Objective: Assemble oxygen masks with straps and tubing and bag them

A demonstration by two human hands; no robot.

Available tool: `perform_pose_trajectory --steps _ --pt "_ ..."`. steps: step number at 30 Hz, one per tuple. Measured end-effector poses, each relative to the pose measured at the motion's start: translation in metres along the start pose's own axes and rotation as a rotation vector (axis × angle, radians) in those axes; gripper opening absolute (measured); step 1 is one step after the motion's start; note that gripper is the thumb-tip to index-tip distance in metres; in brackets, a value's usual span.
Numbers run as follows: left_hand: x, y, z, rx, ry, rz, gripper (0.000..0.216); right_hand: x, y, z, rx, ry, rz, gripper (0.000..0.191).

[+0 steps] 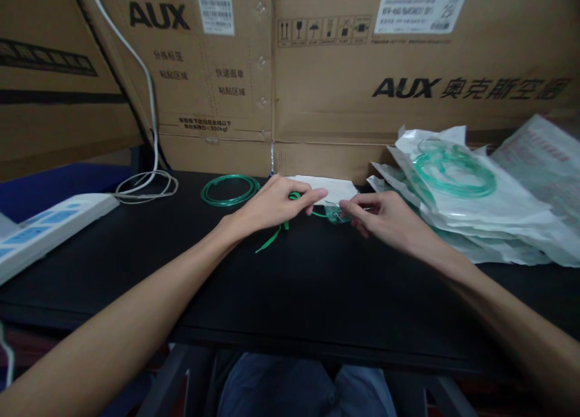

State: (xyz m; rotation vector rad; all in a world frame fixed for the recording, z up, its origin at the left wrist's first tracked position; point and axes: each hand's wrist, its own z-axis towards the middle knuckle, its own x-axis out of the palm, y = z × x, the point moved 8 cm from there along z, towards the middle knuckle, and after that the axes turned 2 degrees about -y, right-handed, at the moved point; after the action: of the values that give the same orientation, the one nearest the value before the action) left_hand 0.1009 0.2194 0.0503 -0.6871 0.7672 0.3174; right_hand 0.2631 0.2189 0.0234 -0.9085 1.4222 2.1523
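Above the black table, my left hand (287, 200) is closed around a thin green strap (270, 240), whose loose end hangs below the fingers. A small loop of the strap shows between thumb and forefinger. My right hand (383, 219) pinches the edge of a clear green plastic mask (336, 215); the fingers hide much of it, so its full shape is unclear. Green strap runs across the gap between both hands. Just behind them lies a white sheet or packet (333, 189), partly covered by the hands. To the left of my left hand rests a coil of green tubing (229, 190).
Sealed white packets (480, 202) with green tubing inside are piled at the right. A white power strip (58, 229) and a looped cable (147, 186) lie at the left. Large cardboard boxes (317, 109) stand along the back of the black table (290, 296).
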Motion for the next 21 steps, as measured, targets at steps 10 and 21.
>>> perform_pose_trajectory --steps 10,21 --pt "-0.087 -0.001 -0.019 -0.225 -0.282 0.123 0.063 0.003 -0.004 0.000 -0.046 0.006 -0.028 0.049" --pt "-0.145 0.055 -0.135 -0.807 -0.045 0.464 0.057 0.005 0.006 -0.001 -0.092 -0.002 -0.018 0.049"
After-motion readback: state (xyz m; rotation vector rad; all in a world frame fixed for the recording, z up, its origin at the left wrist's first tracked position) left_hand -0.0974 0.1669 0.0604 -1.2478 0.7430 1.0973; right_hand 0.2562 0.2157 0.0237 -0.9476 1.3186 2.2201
